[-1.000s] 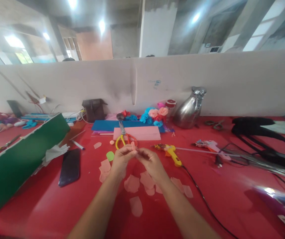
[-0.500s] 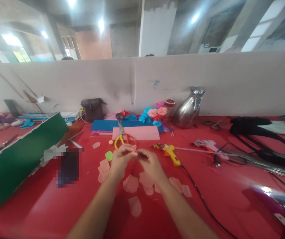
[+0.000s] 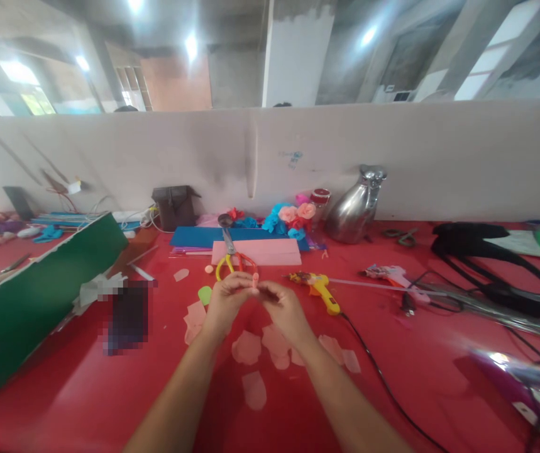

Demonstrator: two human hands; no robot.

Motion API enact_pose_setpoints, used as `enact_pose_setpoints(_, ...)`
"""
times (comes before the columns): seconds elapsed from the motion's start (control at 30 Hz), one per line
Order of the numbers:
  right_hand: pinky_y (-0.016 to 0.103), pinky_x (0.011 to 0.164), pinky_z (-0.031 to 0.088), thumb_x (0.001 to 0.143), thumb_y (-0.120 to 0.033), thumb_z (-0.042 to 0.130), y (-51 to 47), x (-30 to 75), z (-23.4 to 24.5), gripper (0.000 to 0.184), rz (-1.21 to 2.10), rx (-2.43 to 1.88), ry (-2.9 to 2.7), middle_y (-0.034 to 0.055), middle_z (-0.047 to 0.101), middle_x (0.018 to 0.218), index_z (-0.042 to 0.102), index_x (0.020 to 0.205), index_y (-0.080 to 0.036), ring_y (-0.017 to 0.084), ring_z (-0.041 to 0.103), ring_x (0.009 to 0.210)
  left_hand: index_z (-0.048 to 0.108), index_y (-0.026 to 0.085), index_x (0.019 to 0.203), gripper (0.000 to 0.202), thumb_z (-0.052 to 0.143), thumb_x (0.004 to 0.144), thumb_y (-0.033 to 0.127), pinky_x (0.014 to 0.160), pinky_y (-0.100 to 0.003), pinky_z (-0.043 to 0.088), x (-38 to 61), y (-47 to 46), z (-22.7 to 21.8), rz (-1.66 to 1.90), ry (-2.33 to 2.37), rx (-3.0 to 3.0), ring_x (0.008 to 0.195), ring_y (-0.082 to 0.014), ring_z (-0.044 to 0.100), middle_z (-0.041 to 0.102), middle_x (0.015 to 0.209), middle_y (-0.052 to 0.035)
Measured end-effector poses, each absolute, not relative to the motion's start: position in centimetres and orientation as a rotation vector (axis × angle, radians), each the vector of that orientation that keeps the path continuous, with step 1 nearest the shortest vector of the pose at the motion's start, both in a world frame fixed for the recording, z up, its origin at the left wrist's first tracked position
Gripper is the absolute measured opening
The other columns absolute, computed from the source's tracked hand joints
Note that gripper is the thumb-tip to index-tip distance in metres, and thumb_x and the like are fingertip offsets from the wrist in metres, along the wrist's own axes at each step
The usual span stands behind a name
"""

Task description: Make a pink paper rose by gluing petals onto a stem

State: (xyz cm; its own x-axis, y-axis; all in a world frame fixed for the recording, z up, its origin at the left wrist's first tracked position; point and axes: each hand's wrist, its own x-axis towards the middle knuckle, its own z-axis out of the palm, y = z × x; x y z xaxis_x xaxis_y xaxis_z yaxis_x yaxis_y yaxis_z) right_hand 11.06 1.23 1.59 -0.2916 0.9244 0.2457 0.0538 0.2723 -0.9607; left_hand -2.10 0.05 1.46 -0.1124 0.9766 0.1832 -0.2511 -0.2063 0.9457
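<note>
The head view shows both hands meeting above the middle of the red bench [image 3: 170,396], with a rolled piece of pink paper [image 3: 255,279] standing upright between their fingertips. The left hand [image 3: 225,304] pinches it, thumb on the near side and curled index finger beside it. The right hand [image 3: 283,307] has thumb and fingers drawn narrow just beside the roll's right side, near its base; whether they grip it too, I cannot tell.

Below the hands, toward the bench's near edge, lie loose pink paper petals [image 3: 246,348], some overlapping, with a single petal [image 3: 254,390] nearest that edge. A green petal-shaped piece [image 3: 204,295] lies just left of the left hand. Straight beyond the roll, scissors [image 3: 228,242] with yellow and red handles rest across a folded pink sheet [image 3: 274,251], which lies partly over a blue sheet [image 3: 189,237]. To the right of the right hand lies a yellow glue gun [image 3: 329,296], its black cord trailing toward the near edge. Paper flowers [image 3: 293,217] and a metal jug [image 3: 353,212] stand toward the bench's back edge.
</note>
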Motion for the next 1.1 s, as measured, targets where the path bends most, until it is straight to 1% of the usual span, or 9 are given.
enact_pose_setpoints(0.1, 0.031, 0.071, 0.047, 0.075, -0.031, 0.061, 1.23, 11.10, 1.40, 0.020, 1.123, -0.942, -1.639, 0.0029, 0.069, 0.080, 0.070, 0.089, -0.020, 0.019, 0.061, 0.074, 0.070, 0.019, 0.061, 0.006, 0.074, 0.057, 0.017, 0.075, -0.029, 0.042, -2.02, 0.02, 1.47, 1.570, 0.976, 1.099, 0.080, -0.0157, 0.054, 0.059, 0.082, -0.0033)
enact_pose_setpoints(0.3, 0.030, 0.071, 0.046, 0.076, -0.030, 0.060, 1.25, 11.13, 1.32, 0.018, 1.109, -0.935, -1.655, 0.0022, 0.068, 0.080, 0.069, 0.088, -0.020, 0.019, 0.060, 0.074, 0.070, 0.019, 0.060, 0.006, 0.074, 0.057, 0.017, 0.073, -0.029, 0.042, -1.79, -0.08, 1.59, 1.597, 1.022, 1.109, 0.076, -0.0145, 0.054, 0.058, 0.077, -0.0020)
enact_pose_setpoints(0.47, 0.033, 0.077, 0.047, 0.078, -0.033, 0.058, 1.21, 11.16, 1.50, 0.022, 1.162, -0.926, -1.620, 0.0032, 0.069, 0.085, 0.068, 0.093, -0.020, 0.021, 0.061, 0.082, 0.072, 0.018, 0.066, 0.005, 0.072, 0.061, 0.018, 0.079, -0.028, 0.041, -1.61, -0.29, 2.19, 1.548, 1.028, 1.057, 0.082, -0.0152, 0.055, 0.060, 0.083, -0.0037)
enact_pose_setpoints(0.57, 0.032, 0.076, 0.047, 0.078, -0.034, 0.059, 1.25, 11.16, 1.40, 0.022, 1.139, -0.952, -1.609, 0.0039, 0.069, 0.085, 0.068, 0.091, -0.019, 0.020, 0.061, 0.081, 0.073, 0.018, 0.072, 0.008, 0.069, 0.065, 0.019, 0.083, -0.028, 0.040, -1.64, -0.30, 2.30, 1.521, 0.985, 1.062, 0.087, -0.0158, 0.055, 0.062, 0.088, -0.0046)
enact_pose_setpoints(0.7, 0.032, 0.077, 0.046, 0.079, -0.034, 0.058, 1.29, 11.11, 1.34, 0.022, 1.121, -0.953, -1.621, 0.0041, 0.069, 0.086, 0.068, 0.091, -0.019, 0.021, 0.062, 0.083, 0.073, 0.018, 0.077, 0.012, 0.068, 0.066, 0.020, 0.082, -0.028, 0.041, -1.75, -0.16, 1.97, 1.498, 0.952, 1.070, 0.089, -0.0167, 0.055, 0.062, 0.090, -0.0050)
enact_pose_setpoints(0.8, 0.033, 0.079, 0.046, 0.079, -0.034, 0.057, 1.31, 11.06, 1.37, 0.023, 1.126, -0.955, -1.626, 0.0043, 0.070, 0.089, 0.068, 0.094, -0.019, 0.021, 0.062, 0.085, 0.072, 0.018, 0.077, 0.011, 0.066, 0.067, 0.020, 0.082, -0.029, 0.041, -1.78, -0.08, 1.72, 1.486, 0.968, 1.100, 0.088, -0.0170, 0.056, 0.062, 0.089, -0.0052)
enact_pose_setpoints(0.93, 0.034, 0.079, 0.047, 0.079, -0.034, 0.058, 1.24, 11.03, 1.43, 0.022, 1.108, -0.976, -1.612, 0.0046, 0.069, 0.089, 0.067, 0.092, -0.019, 0.021, 0.062, 0.086, 0.071, 0.017, 0.073, 0.009, 0.064, 0.069, 0.022, 0.083, -0.030, 0.040, -1.80, -0.09, 1.66, 1.484, 0.981, 1.122, 0.087, -0.0175, 0.056, 0.062, 0.088, -0.0055)
enact_pose_setpoints(1.1, 0.033, 0.080, 0.047, 0.079, -0.029, 0.057, 1.13, 11.25, 1.74, 0.017, 1.047, -0.962, -1.543, 0.0050, 0.067, 0.092, 0.063, 0.091, -0.019, 0.019, 0.062, 0.086, 0.070, 0.017, 0.075, 0.011, 0.063, 0.071, 0.025, 0.084, -0.030, 0.040, -1.88, 0.04, 1.51, 1.509, 1.021, 1.131, 0.086, -0.0171, 0.055, 0.063, 0.086, -0.0045)
